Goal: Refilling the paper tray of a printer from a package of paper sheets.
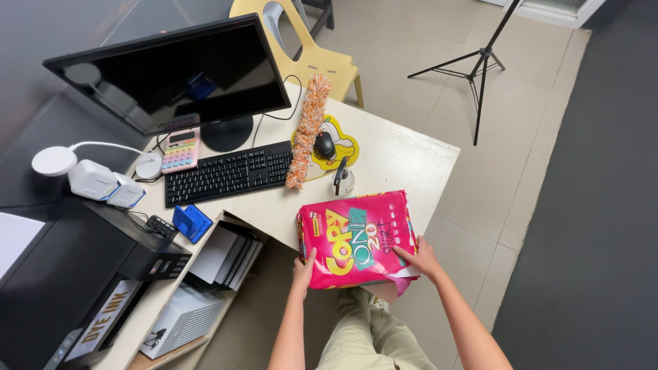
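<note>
At the near edge of the worktop (411,154) lies a pink pack of paper (356,236), half resting on the surface and half overhanging it toward the person. Both hands hold this pack: the left hand (303,268) grips its near left corner, thumb on top and fingers curled under out of sight, while the right hand (419,260) presses on its near right side, fingers spread flat over the wrapper where a torn flap hangs loose — white shows beneath it. Just beyond the pack, further from the person, stands a small clear bottle with a black top (341,178), and beyond that a yellow mouse mat (343,147) carries a black mouse (324,144). An orange and white fluffy duster (307,130) lies along the mat's left side, touching the right end of a black keyboard (229,173). Left of the pack and further back sit a pastel calculator (180,149) and a dark monitor (171,72). Well to the left of the pack are two small white speakers (103,183), a blue box (191,222) and a black printer (75,274). Behind the worktop stands a yellow plastic chair (308,48) — and, to the right of it, a black tripod (480,62) on the tiled floor.
</note>
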